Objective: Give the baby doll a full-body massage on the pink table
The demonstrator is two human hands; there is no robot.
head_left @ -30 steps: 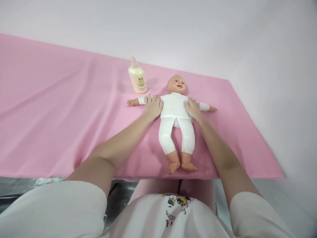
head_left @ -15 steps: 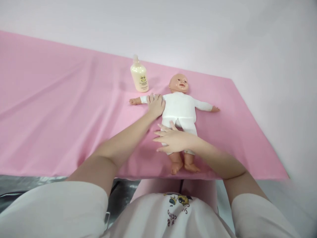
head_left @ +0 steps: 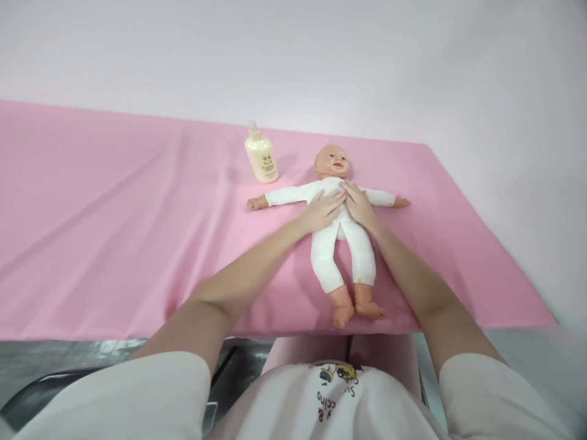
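Note:
A baby doll (head_left: 365, 252) in a white body suit lies face up, its head toward the far edge and its feet near me. Its arms stretch out to both sides. My left hand (head_left: 322, 211) rests flat on the left part of the doll's chest, fingers extended. Beside it, my right hand (head_left: 359, 206) lies flat on the right part of the chest, fingers pointing toward the doll's neck. The fingertips of both hands come close together at the middle of the chest. Neither hand grips anything.
A pump bottle (head_left: 262, 160) of pale yellow liquid stands beyond the doll's outstretched left-side arm. Everything lies on a table with a pink cloth (head_left: 114, 244), wrinkled at the left. A white wall (head_left: 293, 61) rises behind. Part of a dark chair (head_left: 50, 391) shows at lower left.
My left hand has moved from the doll's arm onto its chest. My right hand has gone up from above the legs to the chest. The view has shifted slightly.

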